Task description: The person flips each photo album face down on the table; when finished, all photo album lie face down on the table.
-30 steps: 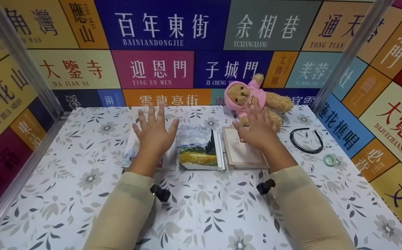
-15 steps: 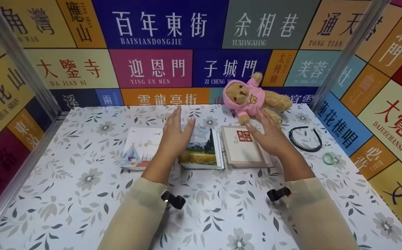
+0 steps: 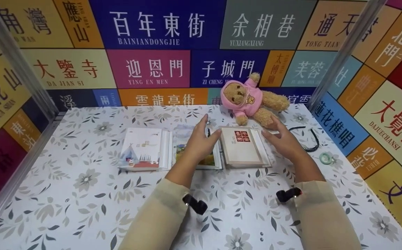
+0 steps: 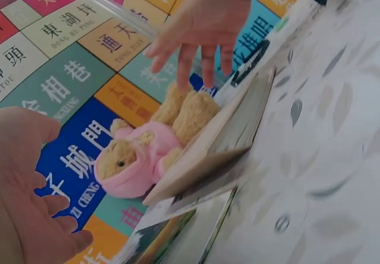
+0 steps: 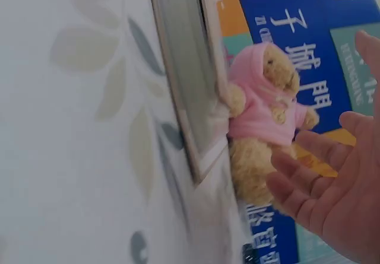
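Three books lie in a row on the flowered tabletop in the head view. The right one is beige with red squares on its cover (image 3: pixel 239 152), the middle one shows a painted landscape (image 3: pixel 182 137), and the left one is white with a tent picture (image 3: pixel 138 147). My left hand (image 3: pixel 202 144) hovers over the middle book, thumb near the beige book's left edge. On that book's other side is my right hand (image 3: pixel 287 142), fingers spread. Both palms face each other across the beige book (image 4: pixel 208 142), holding nothing, as the left wrist view shows too.
Behind the beige book a teddy bear in a pink hoodie (image 3: pixel 251 99) leans against the sign-printed wall (image 3: pixel 152 31). A black headband (image 3: pixel 314 144) and a green ring (image 3: pixel 325 158) lie at the right. Transparent posts (image 3: pixel 346 52) stand at the back corners.
My left hand has moved right, from over the white book to the middle one, uncovering the white book. My right hand has shifted right, off the beige book's cover to its right side.
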Tool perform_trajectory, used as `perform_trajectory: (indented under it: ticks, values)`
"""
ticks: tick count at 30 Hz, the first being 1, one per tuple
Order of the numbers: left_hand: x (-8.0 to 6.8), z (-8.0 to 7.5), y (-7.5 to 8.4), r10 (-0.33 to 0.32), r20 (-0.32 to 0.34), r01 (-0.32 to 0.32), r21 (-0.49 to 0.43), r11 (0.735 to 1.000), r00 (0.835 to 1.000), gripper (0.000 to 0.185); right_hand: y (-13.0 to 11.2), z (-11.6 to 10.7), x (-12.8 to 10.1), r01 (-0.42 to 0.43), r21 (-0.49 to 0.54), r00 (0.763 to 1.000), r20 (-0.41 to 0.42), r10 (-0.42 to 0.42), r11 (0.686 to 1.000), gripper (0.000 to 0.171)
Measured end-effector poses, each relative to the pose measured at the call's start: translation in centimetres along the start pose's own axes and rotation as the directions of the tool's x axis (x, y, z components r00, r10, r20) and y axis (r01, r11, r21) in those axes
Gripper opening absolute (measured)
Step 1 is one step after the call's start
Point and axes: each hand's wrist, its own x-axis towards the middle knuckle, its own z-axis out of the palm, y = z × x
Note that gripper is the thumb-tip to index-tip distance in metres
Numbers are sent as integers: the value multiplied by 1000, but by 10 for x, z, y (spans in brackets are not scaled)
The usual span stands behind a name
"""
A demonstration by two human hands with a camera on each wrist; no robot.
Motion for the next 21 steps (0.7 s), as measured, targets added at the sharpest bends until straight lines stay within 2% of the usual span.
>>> perform_trajectory:
  ticks: [3, 8, 16, 21]
  values:
    - [3, 16, 2, -27, -2, 26, -60, 998, 1000, 78, 10, 0, 3, -25, 102, 999, 25, 23, 994, 108]
    - [7, 38, 1, -53, 25, 56, -158, 986, 998, 79, 18, 5, 6, -72, 254, 996, 75, 55, 964, 103]
    - [5, 59, -10, -88, 92, 99, -128, 987, 992, 95, 26, 12, 5, -112, 341, 990, 119, 76, 933, 94]
    - [0, 67, -12, -116, 125, 136, -168, 976, 985, 103, 28, 12, 2, -113, 428, 986, 162, 47, 897, 84]
